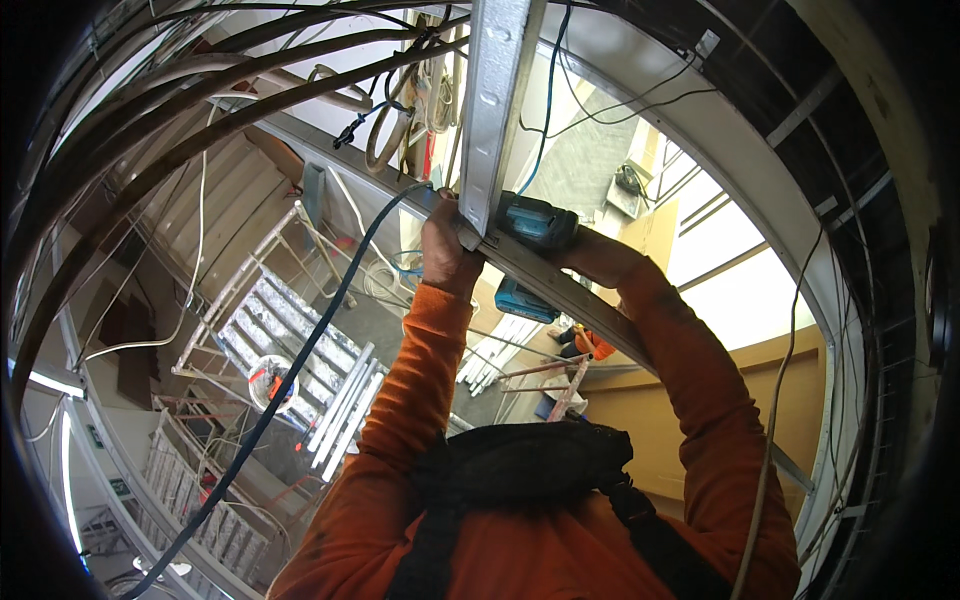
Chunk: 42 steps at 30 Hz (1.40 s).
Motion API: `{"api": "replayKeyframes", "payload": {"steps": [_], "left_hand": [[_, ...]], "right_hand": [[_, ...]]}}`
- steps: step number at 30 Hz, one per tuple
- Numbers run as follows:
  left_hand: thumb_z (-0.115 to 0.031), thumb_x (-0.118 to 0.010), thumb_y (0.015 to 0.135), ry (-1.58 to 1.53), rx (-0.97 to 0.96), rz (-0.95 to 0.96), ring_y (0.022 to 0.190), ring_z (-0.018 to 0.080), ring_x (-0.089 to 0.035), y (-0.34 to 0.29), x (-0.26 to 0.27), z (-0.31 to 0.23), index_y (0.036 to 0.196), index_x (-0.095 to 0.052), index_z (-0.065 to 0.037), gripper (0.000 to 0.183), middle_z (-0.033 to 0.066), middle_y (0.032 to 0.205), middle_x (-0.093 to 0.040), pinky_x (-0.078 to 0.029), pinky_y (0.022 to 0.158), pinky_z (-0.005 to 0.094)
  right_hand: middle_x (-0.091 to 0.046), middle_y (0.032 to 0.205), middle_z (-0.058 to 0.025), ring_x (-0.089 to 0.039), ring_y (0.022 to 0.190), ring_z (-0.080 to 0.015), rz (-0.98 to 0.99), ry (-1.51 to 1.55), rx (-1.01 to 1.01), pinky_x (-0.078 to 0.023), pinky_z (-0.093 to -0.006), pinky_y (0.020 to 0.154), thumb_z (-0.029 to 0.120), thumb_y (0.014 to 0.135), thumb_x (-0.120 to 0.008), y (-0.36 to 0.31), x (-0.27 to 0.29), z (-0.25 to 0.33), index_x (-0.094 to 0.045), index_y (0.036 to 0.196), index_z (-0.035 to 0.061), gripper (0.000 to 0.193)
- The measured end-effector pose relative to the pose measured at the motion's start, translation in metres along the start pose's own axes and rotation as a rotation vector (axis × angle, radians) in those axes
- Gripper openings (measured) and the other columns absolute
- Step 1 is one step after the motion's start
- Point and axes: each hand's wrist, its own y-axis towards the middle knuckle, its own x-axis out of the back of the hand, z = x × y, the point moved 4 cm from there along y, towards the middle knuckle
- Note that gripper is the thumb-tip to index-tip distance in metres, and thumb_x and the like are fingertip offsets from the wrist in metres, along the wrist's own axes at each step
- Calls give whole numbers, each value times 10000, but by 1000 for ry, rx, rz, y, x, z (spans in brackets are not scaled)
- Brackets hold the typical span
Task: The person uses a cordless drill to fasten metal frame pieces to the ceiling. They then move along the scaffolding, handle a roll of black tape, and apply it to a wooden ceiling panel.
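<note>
My left hand (447, 248) is closed around the lower end of an upright galvanized metal stud (492, 110), where it meets a horizontal metal track (575, 290). My right hand (600, 258) grips a teal and black cordless drill (538, 222) on the other side of that joint. The track crosses in front of the drill and hides its handle. Below the track the drill's teal battery (525, 300) shows. The drill's tip is hidden behind the stud, and most of my right fingers are out of sight.
Thick dark cables (250, 95) sweep across the upper left. A blue cable (330, 325) hangs past my left arm. Below stand a scaffold platform (275, 330) with a white bucket (270, 383) on it, and several white lengths (345, 415). Another person in orange (592, 343) is far below.
</note>
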Motion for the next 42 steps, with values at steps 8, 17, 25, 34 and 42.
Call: {"api": "replayKeyframes", "payload": {"steps": [8, 17, 25, 34, 42], "left_hand": [[-154, -494, 980, -43, 68, -33, 928, 280, -680, 2, 4, -1, 1071, -591, -82, 151, 103, 993, -667, -567, 873, 426], [-134, -526, 956, 38, 37, -89, 832, 255, -674, -3, -1, -1, 996, -616, -27, 145, 106, 909, -652, -575, 784, 413], [-224, -483, 981, 63, 78, -38, 975, 296, -698, 3, 8, 0, 1088, -627, -57, 245, 133, 1040, -703, -567, 904, 431], [-140, -540, 952, -34, 56, -97, 831, 265, -668, 0, 2, 3, 993, -605, -28, 136, 103, 916, -648, -570, 794, 416], [-226, -477, 993, 54, 84, -72, 999, 316, -705, 4, 14, 4, 1099, -613, -46, 248, 153, 1076, -700, -568, 939, 459]], "right_hand": [[-685, 1056, -77, -618, 1082, -300, -771, -845, 824, -455, -426, 993, 161, 860, -768, -56, -44, 90, -736, 1004, 132, 150], [-616, 921, 8, -602, 990, -226, -832, -1171, 833, -408, -487, 945, 194, 755, -791, -37, -100, 103, -631, 784, 141, 170], [-667, 965, -71, -618, 1045, -299, -772, -925, 693, -426, -438, 970, 86, 713, -810, -36, -101, 101, -661, 869, 115, 218], [-601, 906, -13, -607, 957, -247, -819, -1125, 812, -348, -519, 1060, 178, 809, -764, -35, -102, 100, -601, 895, 156, 186], [-570, 824, -4, -603, 909, -233, -819, -1027, 761, -365, -511, 1063, 173, 754, -781, -28, -104, 98, -586, 834, 155, 212]]}}
